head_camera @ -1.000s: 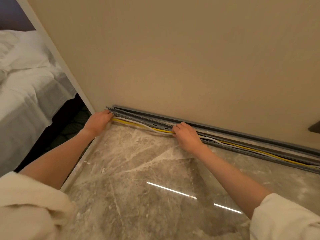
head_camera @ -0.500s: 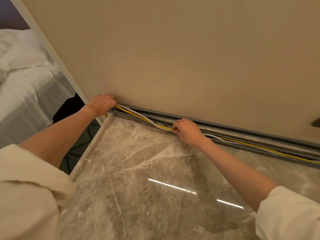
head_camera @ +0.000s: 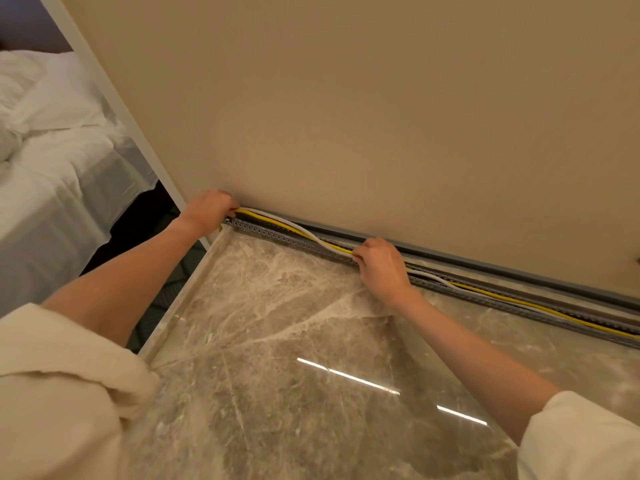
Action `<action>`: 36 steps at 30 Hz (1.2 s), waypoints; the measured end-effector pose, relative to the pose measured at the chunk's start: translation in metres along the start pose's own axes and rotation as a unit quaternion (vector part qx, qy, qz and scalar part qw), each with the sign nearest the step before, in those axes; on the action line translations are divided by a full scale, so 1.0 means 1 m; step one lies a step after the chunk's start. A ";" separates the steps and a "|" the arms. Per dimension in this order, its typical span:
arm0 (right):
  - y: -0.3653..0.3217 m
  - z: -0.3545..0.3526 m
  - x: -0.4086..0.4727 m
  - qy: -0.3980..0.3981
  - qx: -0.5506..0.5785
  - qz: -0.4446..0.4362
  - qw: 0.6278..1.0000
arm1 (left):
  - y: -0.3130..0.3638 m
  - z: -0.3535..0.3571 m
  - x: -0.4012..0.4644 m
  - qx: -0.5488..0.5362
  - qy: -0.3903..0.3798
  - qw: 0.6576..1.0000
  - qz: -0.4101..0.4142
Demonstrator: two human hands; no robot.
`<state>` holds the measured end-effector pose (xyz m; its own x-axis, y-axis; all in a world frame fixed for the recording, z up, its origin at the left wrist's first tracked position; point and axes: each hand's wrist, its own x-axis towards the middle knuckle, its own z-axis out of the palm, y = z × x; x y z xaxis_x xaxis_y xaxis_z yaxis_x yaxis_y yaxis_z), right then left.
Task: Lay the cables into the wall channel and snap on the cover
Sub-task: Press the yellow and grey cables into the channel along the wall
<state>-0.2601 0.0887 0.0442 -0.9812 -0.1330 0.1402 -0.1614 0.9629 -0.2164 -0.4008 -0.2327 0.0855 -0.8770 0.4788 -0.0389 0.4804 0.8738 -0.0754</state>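
While the yellow cable (head_camera: 277, 224) and the white cable (head_camera: 294, 225) arc up out of the slotted grey channel (head_camera: 519, 306) at mid-frame, I judge the step in hand to be seating them, with the cover not yet on. Toward the right edge of the frame both cables already lie down inside the channel, which runs along the foot of the wall (head_camera: 381, 116). My left hand (head_camera: 207, 211), just left of centre, is curled closed around the cable ends at the channel's end. My right hand (head_camera: 381, 265), at centre, has its fingers bent over the cables where they meet the channel's front lip; whether it pinches or only presses them I cannot tell. To do this well, I would keep light tension with the left hand and walk the right leftward, pressing the raised span down bit by bit, so nothing rides over the toothed lip and blocks the cover. Below lies the marble surface (head_camera: 294, 341); a bed (head_camera: 52, 150) sits at upper left.
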 end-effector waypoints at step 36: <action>-0.088 0.032 0.067 -0.021 -0.056 -0.125 0.990 | 0.003 0.023 -0.012 -0.201 0.167 0.957 -0.121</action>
<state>-0.3146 -0.0129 0.0416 -0.9162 -0.3772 0.1351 -0.3888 0.9185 -0.0719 -0.3892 -0.2379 0.0627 -0.9455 0.1986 0.2578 0.2833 0.8923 0.3515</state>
